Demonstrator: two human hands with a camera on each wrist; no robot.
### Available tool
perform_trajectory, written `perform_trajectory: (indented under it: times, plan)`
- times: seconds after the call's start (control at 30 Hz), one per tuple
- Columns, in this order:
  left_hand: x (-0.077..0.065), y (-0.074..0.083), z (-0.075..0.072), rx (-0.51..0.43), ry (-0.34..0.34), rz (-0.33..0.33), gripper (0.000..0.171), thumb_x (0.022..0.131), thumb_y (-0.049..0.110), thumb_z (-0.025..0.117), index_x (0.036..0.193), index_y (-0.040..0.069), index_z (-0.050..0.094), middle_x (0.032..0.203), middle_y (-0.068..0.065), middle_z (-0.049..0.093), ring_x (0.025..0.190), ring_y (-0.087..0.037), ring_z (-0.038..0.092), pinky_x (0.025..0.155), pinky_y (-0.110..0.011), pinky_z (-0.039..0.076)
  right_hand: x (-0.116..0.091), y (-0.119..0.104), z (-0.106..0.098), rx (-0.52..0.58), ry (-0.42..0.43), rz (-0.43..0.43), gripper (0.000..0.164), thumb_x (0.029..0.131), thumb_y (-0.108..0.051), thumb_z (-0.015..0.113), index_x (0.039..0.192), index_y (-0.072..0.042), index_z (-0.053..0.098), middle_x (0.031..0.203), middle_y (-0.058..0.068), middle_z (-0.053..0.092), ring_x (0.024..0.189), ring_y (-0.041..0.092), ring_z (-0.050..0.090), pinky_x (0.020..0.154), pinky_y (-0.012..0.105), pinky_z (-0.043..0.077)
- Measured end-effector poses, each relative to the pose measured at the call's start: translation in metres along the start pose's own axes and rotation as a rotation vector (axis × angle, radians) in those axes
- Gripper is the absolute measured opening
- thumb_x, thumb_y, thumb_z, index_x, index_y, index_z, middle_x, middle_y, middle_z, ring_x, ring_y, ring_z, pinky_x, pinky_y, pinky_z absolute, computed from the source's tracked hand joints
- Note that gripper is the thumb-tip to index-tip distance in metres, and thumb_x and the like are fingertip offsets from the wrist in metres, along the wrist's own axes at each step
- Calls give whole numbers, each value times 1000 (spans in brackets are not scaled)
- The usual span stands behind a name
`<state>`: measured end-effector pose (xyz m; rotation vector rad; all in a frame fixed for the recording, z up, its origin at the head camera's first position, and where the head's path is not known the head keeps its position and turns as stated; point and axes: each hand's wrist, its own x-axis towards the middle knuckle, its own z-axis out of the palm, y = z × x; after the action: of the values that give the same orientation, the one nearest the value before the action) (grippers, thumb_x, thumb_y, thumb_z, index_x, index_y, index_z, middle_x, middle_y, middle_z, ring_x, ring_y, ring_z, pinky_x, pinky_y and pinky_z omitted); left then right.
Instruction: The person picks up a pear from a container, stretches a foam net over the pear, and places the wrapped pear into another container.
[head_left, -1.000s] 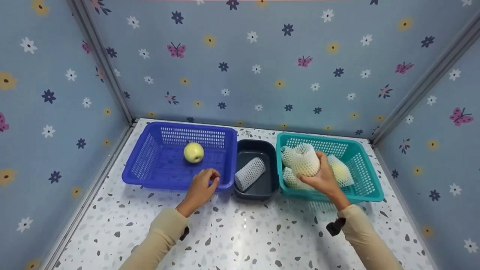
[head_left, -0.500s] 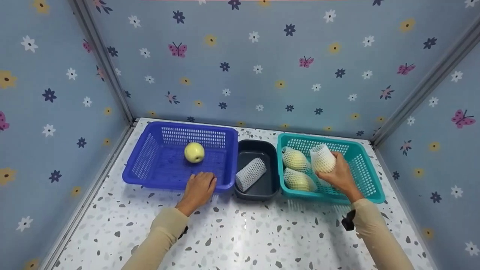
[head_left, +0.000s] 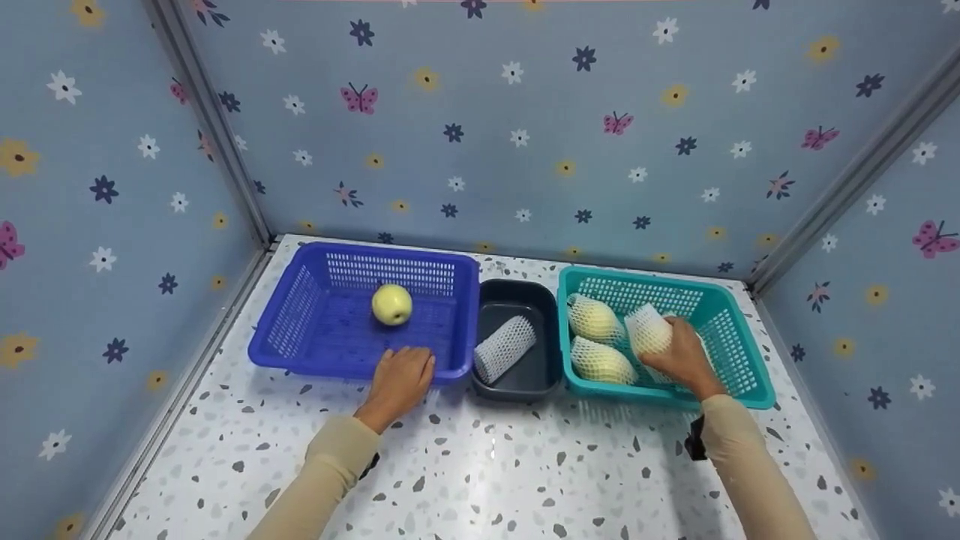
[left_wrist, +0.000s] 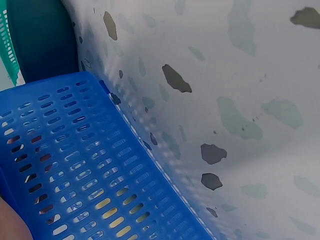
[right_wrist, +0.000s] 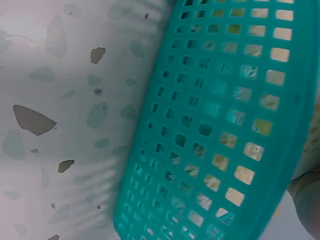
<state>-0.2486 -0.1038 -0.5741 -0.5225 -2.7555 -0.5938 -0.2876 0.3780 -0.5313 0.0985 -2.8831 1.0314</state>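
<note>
My right hand [head_left: 682, 356] holds an apple in a white foam net [head_left: 649, 331], low inside the teal basket [head_left: 739, 300]. To its left lie two more netted apples [head_left: 595, 321], and part of another net shows behind the hand. In the right wrist view, the teal basket's slotted wall [right_wrist: 200, 125] fills the middle and part of the hand [right_wrist: 307, 205] shows at the right edge. My left hand [head_left: 401, 379] rests on the near rim of the blue basket [head_left: 300, 370], its fingertips hidden over the rim. A bare yellow-green apple [head_left: 391, 304] sits in that basket.
Between the baskets stands a dark grey tub [head_left: 525, 289] with a loose white foam net [head_left: 505, 349] lying in it. All three containers stand side by side on a speckled white table [head_left: 487, 465]. Patterned panels [head_left: 480, 112] close off the back and both sides.
My right hand has moved right and down into the teal basket with the netted apple, uncovering the two netted apples at left. My left hand has settled on the blue basket's rim.
</note>
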Motion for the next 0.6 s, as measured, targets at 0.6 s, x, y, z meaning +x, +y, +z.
perform_trajectory:
  times: [0.6]
  plan:
    - [-1, 2, -1, 15, 66, 51, 26, 97, 18, 48, 72, 13, 45, 66, -2, 46, 67, -26, 51, 65, -42, 41, 2, 10, 19, -149, -82, 17, 84, 72, -28, 82, 129, 15, 37, 117, 34, 48, 105, 44, 49, 86, 59, 42]
